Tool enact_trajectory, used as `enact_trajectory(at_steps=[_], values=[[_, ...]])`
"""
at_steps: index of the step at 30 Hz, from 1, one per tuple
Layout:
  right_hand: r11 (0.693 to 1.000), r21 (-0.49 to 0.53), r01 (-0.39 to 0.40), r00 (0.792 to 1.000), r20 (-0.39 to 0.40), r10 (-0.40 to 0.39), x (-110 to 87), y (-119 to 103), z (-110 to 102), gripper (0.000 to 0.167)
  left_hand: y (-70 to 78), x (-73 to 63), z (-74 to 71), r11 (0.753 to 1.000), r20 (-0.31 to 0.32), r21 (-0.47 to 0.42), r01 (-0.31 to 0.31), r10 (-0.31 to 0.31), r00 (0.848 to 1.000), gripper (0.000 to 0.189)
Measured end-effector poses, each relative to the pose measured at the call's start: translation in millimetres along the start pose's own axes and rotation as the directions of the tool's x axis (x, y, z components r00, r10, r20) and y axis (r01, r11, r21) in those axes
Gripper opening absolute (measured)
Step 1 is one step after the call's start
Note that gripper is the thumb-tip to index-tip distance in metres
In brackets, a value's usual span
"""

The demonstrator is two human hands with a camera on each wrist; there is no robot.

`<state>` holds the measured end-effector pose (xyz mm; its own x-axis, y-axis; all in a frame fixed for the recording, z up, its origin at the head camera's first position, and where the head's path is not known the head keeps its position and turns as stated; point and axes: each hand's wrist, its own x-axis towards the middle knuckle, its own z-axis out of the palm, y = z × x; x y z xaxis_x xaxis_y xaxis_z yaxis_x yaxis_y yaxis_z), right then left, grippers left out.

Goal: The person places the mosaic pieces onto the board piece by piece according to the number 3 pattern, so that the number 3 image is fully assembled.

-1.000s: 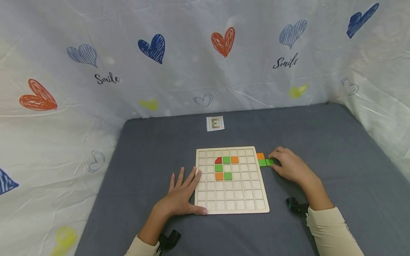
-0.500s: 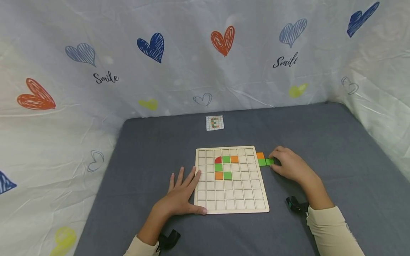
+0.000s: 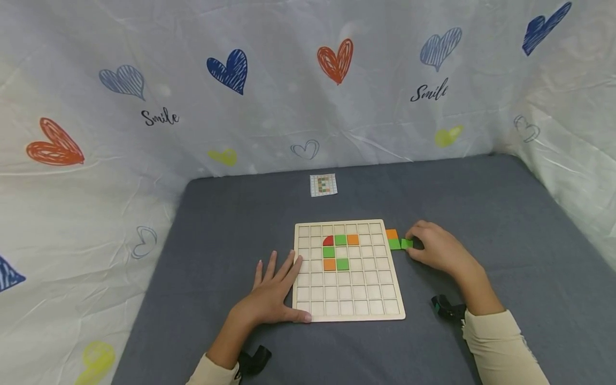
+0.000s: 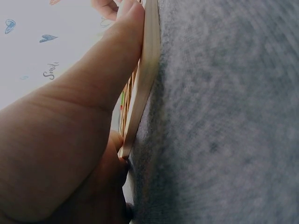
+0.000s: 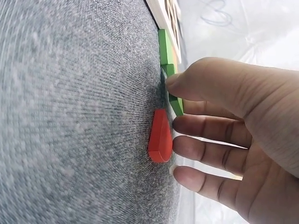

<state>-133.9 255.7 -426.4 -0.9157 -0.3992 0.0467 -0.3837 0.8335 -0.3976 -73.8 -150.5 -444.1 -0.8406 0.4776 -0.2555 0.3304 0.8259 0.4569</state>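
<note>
My left hand [image 3: 267, 305] rests with spread, straight fingers on the left edge of a wooden grid board [image 3: 345, 293], its thumb at the near left corner. Set in the grid are a red quarter-round piece [image 3: 328, 241], two orange tiles and several green ones. Right of the board, my right hand [image 3: 440, 248] pinches a green square tile [image 3: 406, 244] between thumb and fingers; in the right wrist view this green tile [image 5: 176, 105] looks tilted. Beside it, at the board's edge, lie another green tile [image 3: 394, 244] and an orange tile [image 3: 392, 233].
Under the right hand a red piece [image 5: 161, 137] lies on the grey cloth, hidden in the head view. A small printed pattern card [image 3: 323, 185] lies beyond the board on the grey table [image 3: 240, 214]. A white curtain [image 3: 279, 107] with hearts hangs behind.
My right hand has drawn the green tile slightly to the right, and a small gap now shows between it and the neighbouring green tile. The left hand and board have stayed put.
</note>
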Motion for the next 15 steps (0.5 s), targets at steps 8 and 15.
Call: enact_trajectory(at_steps=[8, 15], values=[[1.0, -0.002, 0.014, 1.0, -0.008, -0.014, 0.0, 0.7, -1.1, 0.017, 0.1, -1.3, -0.5, 1.0, -0.004, -0.009, -0.004, 0.004, 1.0, 0.126], [0.999, 0.033, 0.03, 1.0, -0.002, -0.03, -0.1, -4.8, -3.0, 0.013, -0.4, -0.9, -0.3, 1.0, -0.004, -0.009, -0.003, 0.003, 1.0, 0.126]])
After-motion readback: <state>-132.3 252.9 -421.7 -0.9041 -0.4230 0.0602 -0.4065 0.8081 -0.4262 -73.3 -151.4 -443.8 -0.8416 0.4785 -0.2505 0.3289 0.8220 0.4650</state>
